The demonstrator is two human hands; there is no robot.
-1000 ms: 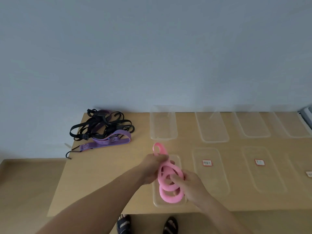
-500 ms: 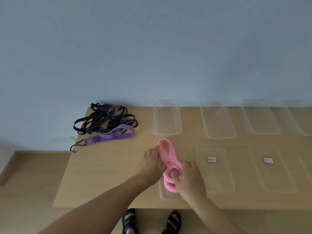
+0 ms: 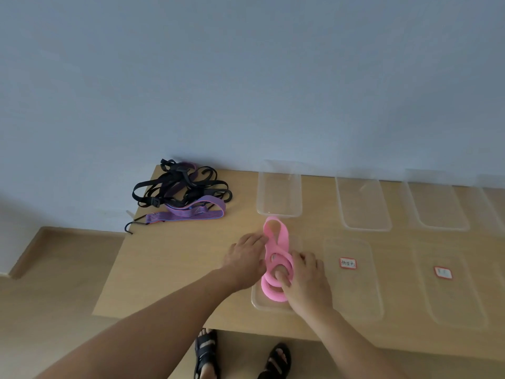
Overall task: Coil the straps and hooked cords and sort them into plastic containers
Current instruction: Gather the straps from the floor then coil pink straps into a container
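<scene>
We take the clear container (image 3: pixel 255 299) at the front edge of the worktop (image 3: pixel 169 269) as our mark. Over its near half our right hand (image 3: pixel 306 280) holds the pink strap (image 3: pixel 276 242), thumb pushed into the coil's centre and fingers curled over its right side. We judge this pins the loops so they cannot spring apart. Just left of the container, our left hand (image 3: pixel 246 258) bends its fingers round the strap's left edge, steadying the one loop that sticks out past the container's far rim. That loop, we think, needs tucking in before the coil will sit inside. Right of the container lie labelled clear pieces (image 3: pixel 352 285), lids or trays, we cannot tell which. Beyond it stands another clear container (image 3: pixel 279 191), and far to its left the black straps (image 3: pixel 175 187) and purple hooked cord (image 3: pixel 191 213) lie heaped, not yet coiled.
</scene>
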